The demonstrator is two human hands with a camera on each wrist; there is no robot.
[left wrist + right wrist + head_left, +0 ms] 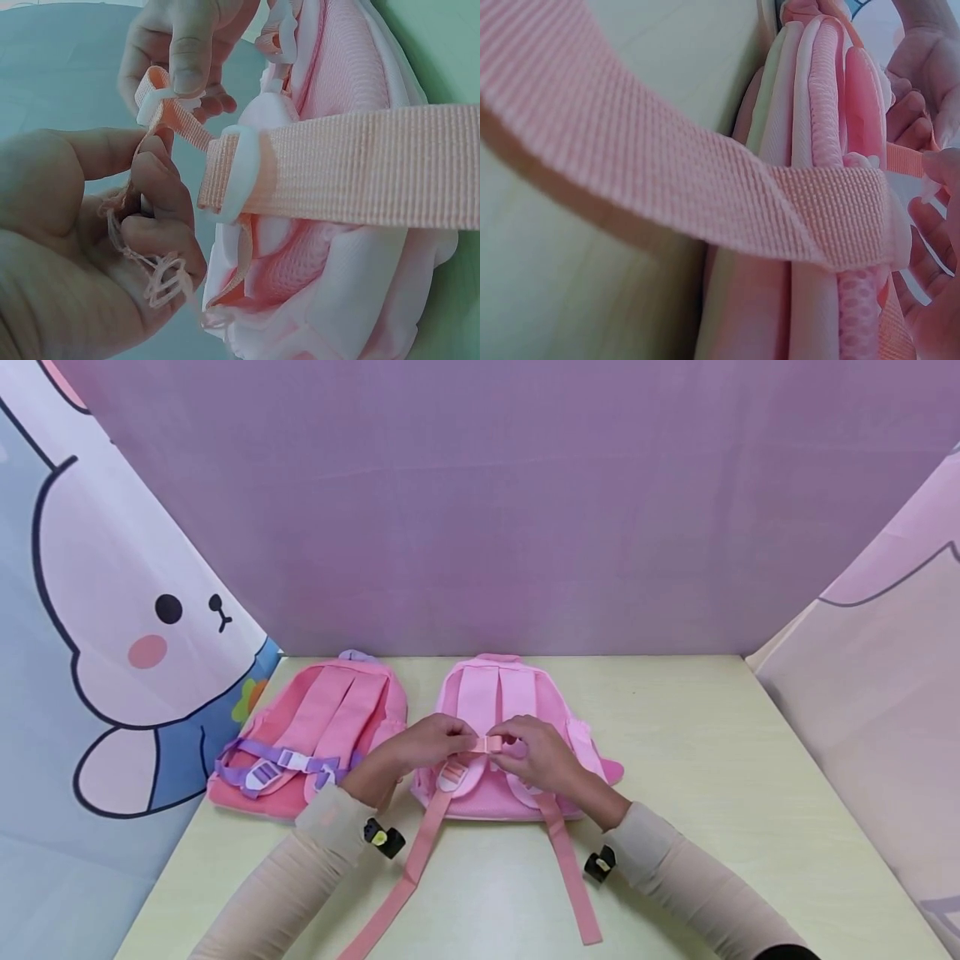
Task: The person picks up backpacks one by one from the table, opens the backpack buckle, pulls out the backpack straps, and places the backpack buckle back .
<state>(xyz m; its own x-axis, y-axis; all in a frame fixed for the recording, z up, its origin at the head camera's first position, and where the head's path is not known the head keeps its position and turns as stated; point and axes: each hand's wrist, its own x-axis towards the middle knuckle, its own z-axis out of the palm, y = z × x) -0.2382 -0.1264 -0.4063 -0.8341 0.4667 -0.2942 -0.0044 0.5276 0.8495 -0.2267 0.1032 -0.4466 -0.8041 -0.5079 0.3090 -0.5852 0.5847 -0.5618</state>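
A light pink backpack (480, 689) lies on the table with its shoulder straps facing up. Over its middle, my left hand (431, 742) pinches a peach webbing strap between thumb and fingers. Loose frayed threads (165, 281) trail from the strap under those fingers in the left wrist view. Facing it, my right hand (538, 753) pinches the same strap where it loops through a small white slider (154, 106). Below the hands, a white strap adjuster (452, 774) carries a long peach strap tail (425, 852). Another strap tail (572, 877) runs down on the right.
To the left lies a coral pink backpack (300, 706) with purple straps, fastened across by a white buckle (294, 760). Both bags lie on a pale table (720, 760). A purple wall (510, 510) stands behind, with printed panels at both sides.
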